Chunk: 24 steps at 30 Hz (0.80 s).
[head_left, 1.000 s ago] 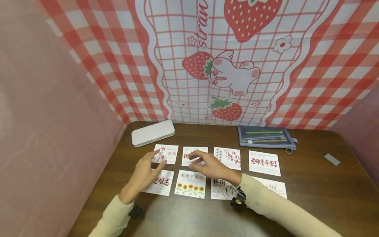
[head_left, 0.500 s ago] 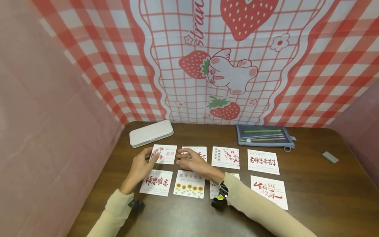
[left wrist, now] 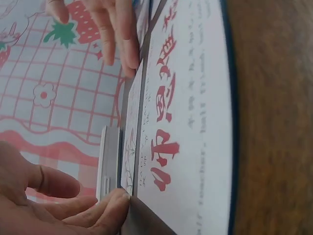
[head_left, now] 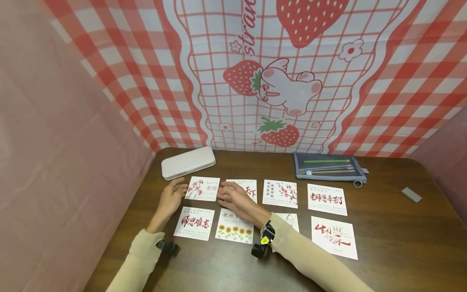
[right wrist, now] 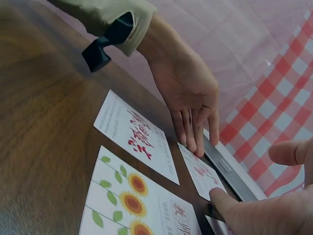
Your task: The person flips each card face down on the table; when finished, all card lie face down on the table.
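Two rows of white greeting cards with red or dark writing lie flat on the brown table. The pink-flower card (head_left: 202, 189), back row far left, sits between my two hands. My left hand (head_left: 170, 199) touches its left edge with extended fingertips; in the left wrist view those fingertips (left wrist: 117, 203) meet the card's edge. Along the card's right edge lie the fingers of my right hand (head_left: 237, 200), partly covering the neighbouring red-lettered card (head_left: 251, 190). Neither hand grips anything. In front are a red-lettered card (head_left: 194, 224) and the sunflower card (head_left: 234, 233), whose top the right hand partly hides.
A white case (head_left: 188, 163) lies behind the left hand. At the back right is a blue mesh pencil pouch (head_left: 328, 167) with pencils inside. A grey eraser (head_left: 411, 195) lies far right. Curtains stand behind and at the sides; my right forearm partly covers a front card (head_left: 292, 220).
My left hand has shifted off the pink-flower card to its left edge. My right hand has moved left, from over the second card to the pink-flower card's right edge.
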### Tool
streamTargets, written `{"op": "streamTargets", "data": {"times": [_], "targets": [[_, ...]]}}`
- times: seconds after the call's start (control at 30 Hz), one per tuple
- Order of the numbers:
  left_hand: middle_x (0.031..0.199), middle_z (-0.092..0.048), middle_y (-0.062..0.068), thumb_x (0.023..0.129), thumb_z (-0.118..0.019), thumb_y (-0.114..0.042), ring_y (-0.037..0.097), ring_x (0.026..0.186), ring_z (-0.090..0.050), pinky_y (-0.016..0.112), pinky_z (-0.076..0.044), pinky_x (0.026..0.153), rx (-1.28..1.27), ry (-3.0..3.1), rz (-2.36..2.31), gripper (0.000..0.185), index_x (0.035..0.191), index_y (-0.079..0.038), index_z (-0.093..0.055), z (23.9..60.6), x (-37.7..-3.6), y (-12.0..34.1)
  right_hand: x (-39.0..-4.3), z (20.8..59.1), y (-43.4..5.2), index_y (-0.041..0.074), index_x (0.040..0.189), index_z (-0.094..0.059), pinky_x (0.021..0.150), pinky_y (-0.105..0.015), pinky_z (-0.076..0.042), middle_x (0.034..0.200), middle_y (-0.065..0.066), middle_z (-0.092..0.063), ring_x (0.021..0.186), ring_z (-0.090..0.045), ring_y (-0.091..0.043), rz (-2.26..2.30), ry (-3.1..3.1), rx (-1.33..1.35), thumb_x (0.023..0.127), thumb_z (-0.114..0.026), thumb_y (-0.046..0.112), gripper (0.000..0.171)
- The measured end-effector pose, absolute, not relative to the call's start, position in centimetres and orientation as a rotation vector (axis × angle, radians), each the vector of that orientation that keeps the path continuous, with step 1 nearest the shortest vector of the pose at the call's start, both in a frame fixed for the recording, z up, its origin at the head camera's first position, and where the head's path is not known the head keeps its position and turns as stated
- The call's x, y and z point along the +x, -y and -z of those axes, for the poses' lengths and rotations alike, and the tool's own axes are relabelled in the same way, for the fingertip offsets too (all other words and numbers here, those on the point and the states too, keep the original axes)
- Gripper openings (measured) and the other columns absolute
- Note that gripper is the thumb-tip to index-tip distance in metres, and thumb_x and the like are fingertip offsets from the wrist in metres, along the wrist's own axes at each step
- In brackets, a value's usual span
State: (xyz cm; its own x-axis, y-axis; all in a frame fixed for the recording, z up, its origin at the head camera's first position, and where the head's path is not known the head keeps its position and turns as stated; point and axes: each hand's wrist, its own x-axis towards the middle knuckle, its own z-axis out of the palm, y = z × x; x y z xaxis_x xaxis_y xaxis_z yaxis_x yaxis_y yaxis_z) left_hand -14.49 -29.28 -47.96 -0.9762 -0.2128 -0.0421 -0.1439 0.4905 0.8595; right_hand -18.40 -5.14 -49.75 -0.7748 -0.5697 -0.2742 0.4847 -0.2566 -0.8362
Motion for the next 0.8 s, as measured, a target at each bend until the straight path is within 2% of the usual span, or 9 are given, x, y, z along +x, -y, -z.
{"op": "streamTargets", "data": {"times": [0.13,0.33,0.5,0.67,0.8], "targets": [[0.135,-0.060,0.042,0.099,-0.032,0.007,0.049,0.126,-0.063,0.048,-0.056,0.107,0.339,2.561,1.692,0.052,0.149,0.015,-0.041,47.95,-14.61,29.23,-18.30,49.57,5.21,-0.005,0.160,-0.019,0.128,-0.050,-0.034,0.162,-0.032,-0.029,0.152,-0.036,-0.047,2.081,-1.302,-0.088,0.102,-0.050,0.010,0.067],[0.134,-0.062,0.039,0.099,-0.033,0.006,0.047,0.125,-0.064,0.040,-0.057,0.105,0.373,2.564,1.695,0.051,0.148,0.014,-0.043,48.13,-14.69,29.27,-18.47,49.38,5.27,-0.006,0.160,-0.017,0.127,-0.052,-0.036,0.163,-0.033,-0.025,0.153,-0.034,-0.049,2.088,-1.253,-0.038,0.103,-0.049,0.010,0.068],[0.132,-0.067,0.031,0.100,-0.046,0.000,0.043,0.126,-0.065,0.044,-0.053,0.109,0.394,2.654,1.549,0.049,0.149,0.006,-0.048,48.17,-14.73,29.17,-18.64,49.11,5.28,-0.005,0.161,-0.018,0.124,-0.052,-0.040,0.163,-0.031,-0.026,0.152,-0.036,-0.048,2.090,-1.236,0.004,0.100,-0.050,0.010,0.070],[0.133,-0.069,0.026,0.104,-0.057,-0.014,0.042,0.127,-0.065,0.051,-0.050,0.111,0.395,2.725,1.435,0.049,0.150,-0.001,-0.050,47.81,-14.55,28.91,-18.94,49.00,5.44,-0.006,0.157,-0.025,0.120,-0.049,-0.046,0.159,-0.031,-0.037,0.146,-0.047,-0.043,2.103,-1.266,0.013,0.101,-0.051,0.009,0.064],[0.136,-0.068,0.026,0.105,-0.058,-0.018,0.042,0.129,-0.064,0.053,-0.051,0.111,0.374,2.746,1.460,0.052,0.153,-0.002,-0.046,47.29,-14.45,28.44,-19.26,49.19,5.77,-0.005,0.155,-0.034,0.114,-0.044,-0.053,0.153,-0.031,-0.049,0.130,-0.062,-0.032,2.092,-1.346,0.000,0.105,-0.049,0.007,0.054]]}}
